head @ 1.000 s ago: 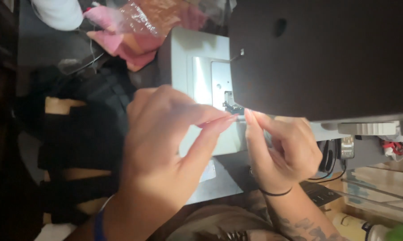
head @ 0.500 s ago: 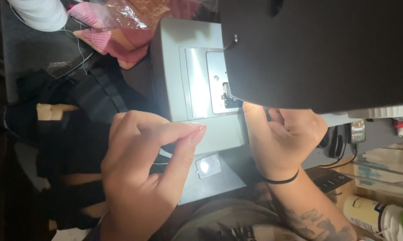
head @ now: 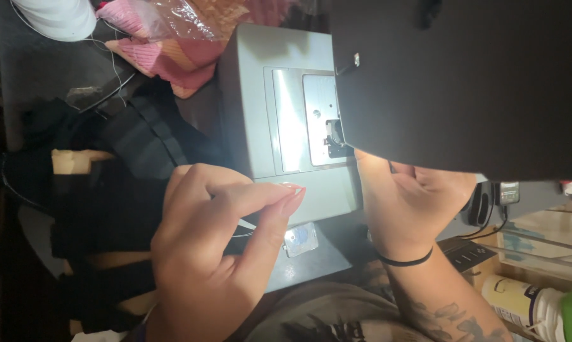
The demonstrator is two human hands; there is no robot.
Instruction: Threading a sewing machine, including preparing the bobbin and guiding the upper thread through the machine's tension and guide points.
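Observation:
A grey sewing machine bed (head: 267, 95) with a shiny needle plate (head: 317, 120) fills the middle; its dark head (head: 463, 82) overhangs the presser foot (head: 333, 136). My left hand (head: 216, 253) hovers in front of the bed, thumb and forefinger pinched on a thin pale thread (head: 245, 225). My right hand (head: 412, 202), with a black band at the wrist, reaches up beside the presser foot. Its fingertips are hidden under the head, so I cannot see what they hold.
Black fabric (head: 127, 164) lies piled left of the machine. A pink cloth in clear plastic (head: 165, 38) and a white thread cone (head: 61, 16) lie at the far side. At right sit a plugged-in adapter (head: 507, 190) and a white container (head: 520, 304).
My left hand has drawn back from the needle, away from my right hand, keeping its pinch. My right hand has stayed by the presser foot. The view has shifted, showing more of the needle plate.

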